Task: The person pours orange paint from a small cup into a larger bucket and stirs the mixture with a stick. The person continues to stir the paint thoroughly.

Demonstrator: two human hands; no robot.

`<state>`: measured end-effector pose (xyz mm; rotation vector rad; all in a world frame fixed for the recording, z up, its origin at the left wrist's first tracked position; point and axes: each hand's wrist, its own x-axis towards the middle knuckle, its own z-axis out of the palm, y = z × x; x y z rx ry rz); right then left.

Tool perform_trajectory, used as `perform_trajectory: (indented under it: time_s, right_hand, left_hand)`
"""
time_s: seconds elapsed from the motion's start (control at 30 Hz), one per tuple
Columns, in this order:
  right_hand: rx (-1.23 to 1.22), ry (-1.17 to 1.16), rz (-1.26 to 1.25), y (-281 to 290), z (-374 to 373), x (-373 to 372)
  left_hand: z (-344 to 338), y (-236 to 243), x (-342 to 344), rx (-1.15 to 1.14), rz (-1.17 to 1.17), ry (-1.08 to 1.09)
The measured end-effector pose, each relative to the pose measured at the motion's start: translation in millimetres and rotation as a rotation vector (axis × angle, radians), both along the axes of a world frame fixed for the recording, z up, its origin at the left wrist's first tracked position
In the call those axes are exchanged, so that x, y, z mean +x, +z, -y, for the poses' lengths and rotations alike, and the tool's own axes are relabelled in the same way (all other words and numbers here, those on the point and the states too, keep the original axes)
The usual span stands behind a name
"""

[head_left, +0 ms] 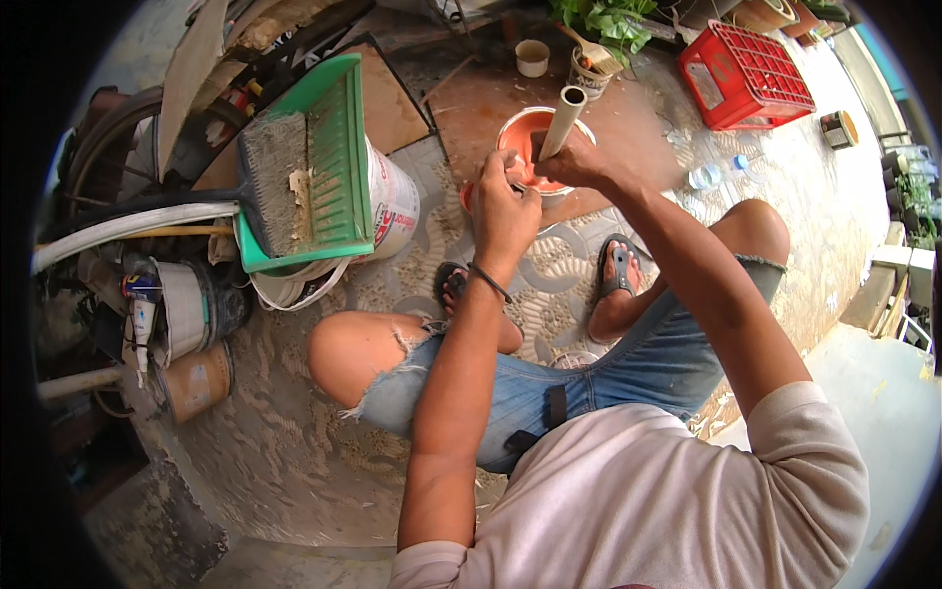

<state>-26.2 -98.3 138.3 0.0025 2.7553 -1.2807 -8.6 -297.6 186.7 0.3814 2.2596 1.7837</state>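
One pale pipe (561,122), one orange bucket (530,147), one red crate (746,74), one green dustpan (329,162) and one white bucket (392,206) beneath it. Both forearms reach forward over the knees. The right hand (574,165) has its fingers clamped round the pipe, which stands tilted over the orange bucket. The left hand (502,211), fingers curled together, sits just beside the pipe's lower end; what it grips cannot be told.
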Motion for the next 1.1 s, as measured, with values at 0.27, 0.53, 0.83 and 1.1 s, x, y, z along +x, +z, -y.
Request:
perform_trajectory:
  time_s: [0.27,0.53,0.83,1.1]
  right_hand:
    - [0.126,-0.341,0.035,17,-22,-10]
    - [0.180,0.045,-0.268,-7,7,5]
    - [0.730,0.154,-0.442,145,-54,24]
    - [0.753,0.343,-0.340,163,-50,7]
  left_hand:
    - [-15,-6,-3,-0.156,-0.221,-0.069]
    - [-39,-15,-27,0.111,-0.320,-0.143]
    - [-69,-31,-33,0.117,-0.132,-0.044]
    - [-56,-45,-62,-0.048,-0.349,0.030]
